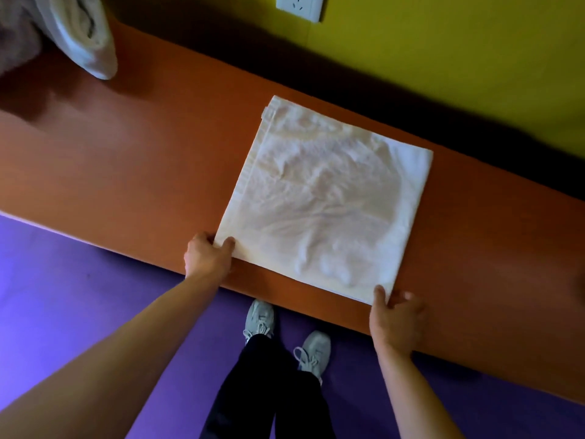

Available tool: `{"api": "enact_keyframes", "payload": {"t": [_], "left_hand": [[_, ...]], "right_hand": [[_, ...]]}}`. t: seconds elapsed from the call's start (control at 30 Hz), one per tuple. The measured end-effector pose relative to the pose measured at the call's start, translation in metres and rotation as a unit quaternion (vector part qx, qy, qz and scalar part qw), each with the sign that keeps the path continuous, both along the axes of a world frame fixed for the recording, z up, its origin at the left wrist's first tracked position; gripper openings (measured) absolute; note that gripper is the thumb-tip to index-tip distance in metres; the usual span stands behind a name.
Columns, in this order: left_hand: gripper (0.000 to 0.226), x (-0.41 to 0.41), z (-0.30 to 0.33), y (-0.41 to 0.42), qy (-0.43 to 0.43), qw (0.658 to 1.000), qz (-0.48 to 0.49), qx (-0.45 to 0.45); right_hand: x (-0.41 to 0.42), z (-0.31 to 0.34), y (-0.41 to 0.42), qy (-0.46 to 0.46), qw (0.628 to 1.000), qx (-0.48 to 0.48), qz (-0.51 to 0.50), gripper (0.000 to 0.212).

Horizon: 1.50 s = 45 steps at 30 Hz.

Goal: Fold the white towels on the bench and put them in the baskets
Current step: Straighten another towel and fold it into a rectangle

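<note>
A white towel (323, 201) lies flat on the orange bench (126, 166), folded into a rough square with wrinkles across its top. My left hand (207, 256) pinches the towel's near left corner, thumb on top. My right hand (395, 318) grips the near right corner at the bench's front edge, thumb on the cloth and fingers beside it. No basket is clearly visible.
A white cloth bundle (84, 36) lies on the bench at the far left, next to a dark grey mass (15, 36). A yellow wall with a white socket (299, 6) runs behind the bench. My legs and shoes (285, 340) stand on the purple floor.
</note>
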<state>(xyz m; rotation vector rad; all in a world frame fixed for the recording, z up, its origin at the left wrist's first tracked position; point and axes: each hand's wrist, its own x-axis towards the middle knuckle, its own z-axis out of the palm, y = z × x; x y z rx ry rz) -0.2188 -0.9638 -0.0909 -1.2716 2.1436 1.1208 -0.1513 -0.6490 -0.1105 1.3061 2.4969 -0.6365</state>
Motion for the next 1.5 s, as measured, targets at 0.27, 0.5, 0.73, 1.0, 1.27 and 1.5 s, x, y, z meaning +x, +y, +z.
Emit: {"api": "enact_keyframes", "payload": {"t": [0.27,0.5,0.73,1.0,1.27,1.5], "left_hand": [[0.026,0.019,0.019,0.014,0.005,0.999,-0.020,-0.026],[0.017,0.071,0.038,0.031,0.062,0.987,0.137,0.051],[0.015,0.052,0.073,0.039,0.170,0.965,0.188,0.074],[0.014,-0.044,0.087,0.045,0.202,0.930,0.246,0.183],[0.026,-0.131,0.052,0.052,0.167,0.956,0.166,0.173],[0.045,-0.096,0.014,0.071,0.234,0.909,-0.315,-0.140]], "right_hand": [[0.015,0.005,0.006,0.093,0.983,-0.149,-0.054,0.015],[0.050,0.047,0.010,0.157,0.960,-0.202,-0.112,0.024],[0.003,0.095,0.033,0.262,0.896,-0.310,-0.180,0.006],[-0.103,0.101,0.046,0.261,0.825,-0.460,-0.197,0.006],[-0.183,0.059,0.048,0.254,0.864,-0.413,-0.135,0.025],[-0.176,0.030,0.052,0.251,0.940,-0.145,0.181,0.044]]}}
